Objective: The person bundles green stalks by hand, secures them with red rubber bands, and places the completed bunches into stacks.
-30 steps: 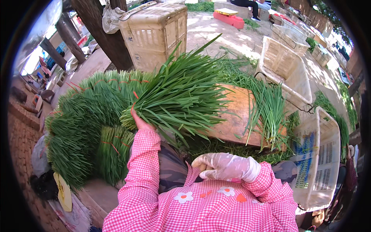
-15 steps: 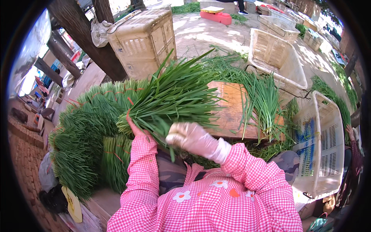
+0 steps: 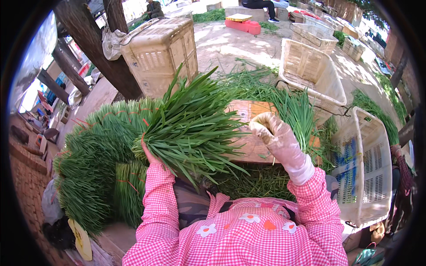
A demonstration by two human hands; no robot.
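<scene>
Sunlight lies in bright patches across the pale ground. A thick dark trunk slants at upper left, slimmer posts beyond it; reddish-brown brickwork runs along the left rim.

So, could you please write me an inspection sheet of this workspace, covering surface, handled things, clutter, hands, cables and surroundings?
Surface: wooden board, partly covered by loose greens on its right.
Handled things: large leafy bunch with a red tie near its stem end; tied bundles massed at left.
Clutter: scattered trimmings below the board's near edge.
Hands: left hand grips the bunch near its stem end; gloved right hand is raised over the board, fingers curled, contents unclear.
Cables: nothing seen.
Surroundings: pale crate beside a tree trunk; white basket at right; red block beyond.
</scene>
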